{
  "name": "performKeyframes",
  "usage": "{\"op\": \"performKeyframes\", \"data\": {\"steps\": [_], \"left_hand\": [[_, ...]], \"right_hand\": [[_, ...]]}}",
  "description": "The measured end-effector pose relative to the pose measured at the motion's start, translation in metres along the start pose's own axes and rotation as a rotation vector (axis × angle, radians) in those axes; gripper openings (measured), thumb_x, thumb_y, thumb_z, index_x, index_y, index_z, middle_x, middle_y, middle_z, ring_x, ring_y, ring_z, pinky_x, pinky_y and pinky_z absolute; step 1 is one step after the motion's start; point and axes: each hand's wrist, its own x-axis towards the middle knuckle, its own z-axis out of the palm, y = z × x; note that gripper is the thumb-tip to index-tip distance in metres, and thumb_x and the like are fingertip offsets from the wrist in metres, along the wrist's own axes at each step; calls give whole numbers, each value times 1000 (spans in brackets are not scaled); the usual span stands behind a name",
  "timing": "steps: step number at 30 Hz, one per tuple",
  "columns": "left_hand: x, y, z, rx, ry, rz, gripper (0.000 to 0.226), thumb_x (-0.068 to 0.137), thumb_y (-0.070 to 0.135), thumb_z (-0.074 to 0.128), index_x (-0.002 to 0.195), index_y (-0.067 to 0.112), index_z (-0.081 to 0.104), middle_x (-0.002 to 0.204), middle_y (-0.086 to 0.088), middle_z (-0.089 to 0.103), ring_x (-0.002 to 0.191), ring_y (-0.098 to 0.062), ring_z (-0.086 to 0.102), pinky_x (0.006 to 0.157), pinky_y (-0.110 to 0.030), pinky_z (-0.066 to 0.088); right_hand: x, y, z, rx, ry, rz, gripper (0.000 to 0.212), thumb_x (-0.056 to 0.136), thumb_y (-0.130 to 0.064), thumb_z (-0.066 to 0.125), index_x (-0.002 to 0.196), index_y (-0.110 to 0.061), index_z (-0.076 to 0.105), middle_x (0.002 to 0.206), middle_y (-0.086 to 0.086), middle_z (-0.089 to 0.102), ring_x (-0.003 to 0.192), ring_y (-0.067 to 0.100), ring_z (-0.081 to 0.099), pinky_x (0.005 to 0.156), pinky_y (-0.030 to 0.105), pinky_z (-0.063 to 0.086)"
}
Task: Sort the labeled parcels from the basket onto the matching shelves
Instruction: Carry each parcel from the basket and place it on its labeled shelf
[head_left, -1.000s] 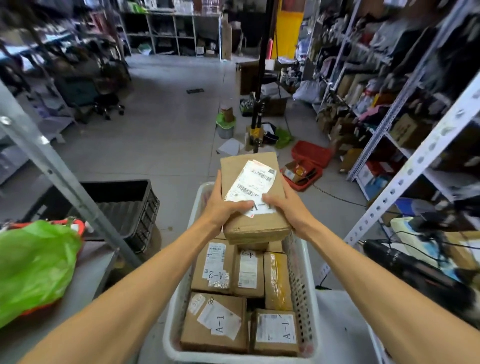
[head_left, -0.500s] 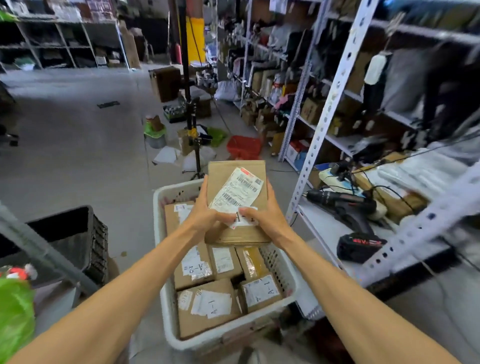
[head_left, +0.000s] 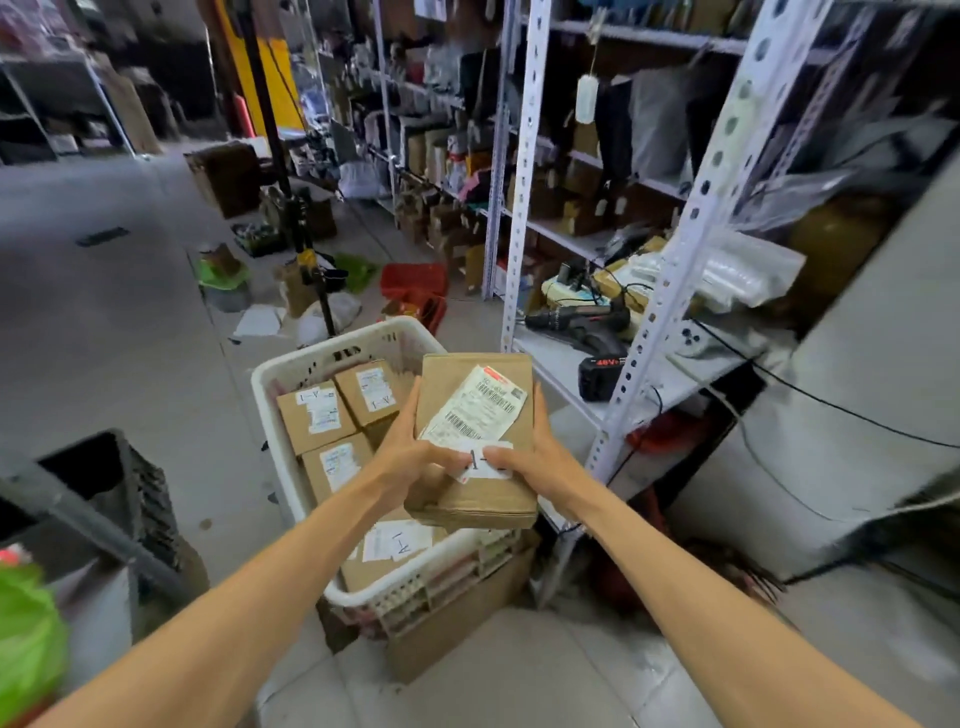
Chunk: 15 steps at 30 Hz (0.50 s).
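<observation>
Here the left hand (head_left: 410, 460) and right hand (head_left: 543, 462) are gripping the parcel (head_left: 448, 385) by its sides above the basket (head_left: 291, 364), label (head_left: 475, 415) facing up, probably for reading its shelf code

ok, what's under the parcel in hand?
The white basket with more labelled parcels; an A-1 parcel lies just below. The held parcel, gripped by the left hand and right hand, covers the basket's middle, so what lies there is hidden.

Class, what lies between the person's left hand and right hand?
A brown cardboard parcel bearing a white shipping label, gripped by the left hand and right hand; the head view shows it.
</observation>
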Motion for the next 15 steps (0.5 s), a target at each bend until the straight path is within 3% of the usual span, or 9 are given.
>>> {"op": "performKeyframes", "data": {"steps": [4, 7, 12, 15], "left_hand": [[-25, -12, 48, -31, -92, 20, 94, 53, -18, 66, 123, 42, 46, 116, 3, 68, 107, -8, 63, 72, -22, 54], [-38, -21, 92, -19, -155, 10, 103, 50, -16, 69, 136, 32, 40, 125, -3, 63, 116, -14, 59, 77, -24, 54], [-54, -31, 183, 38, -288, 16, 114, 53, -14, 74, 147, 29, 27, 126, -1, 61, 111, -9, 61, 74, -22, 55], [-55, -28, 248, 60, -399, 20, 114, 59, -18, 72, 150, 29, 20, 124, 3, 60, 108, -8, 59, 72, -19, 54]], "right_hand": [[-52, 18, -30, 24, 41, 25, 111, 76, -13, 77, 151, -29, -4, 142, -6, 45, 129, 12, 46, 106, 35, 40], [-98, 32, -61, 30, 84, 37, 123, 65, -30, 83, 151, -36, -5, 147, -8, 42, 132, 12, 45, 110, 43, 37], [-179, 46, -124, 86, 247, 66, 117, 80, 3, 71, 151, -27, -18, 152, -3, 35, 134, 13, 40, 112, 37, 35], [-232, 46, -168, 102, 362, 82, 112, 83, 11, 62, 151, -27, -19, 148, -5, 36, 117, 9, 51, 96, 30, 47]]}}
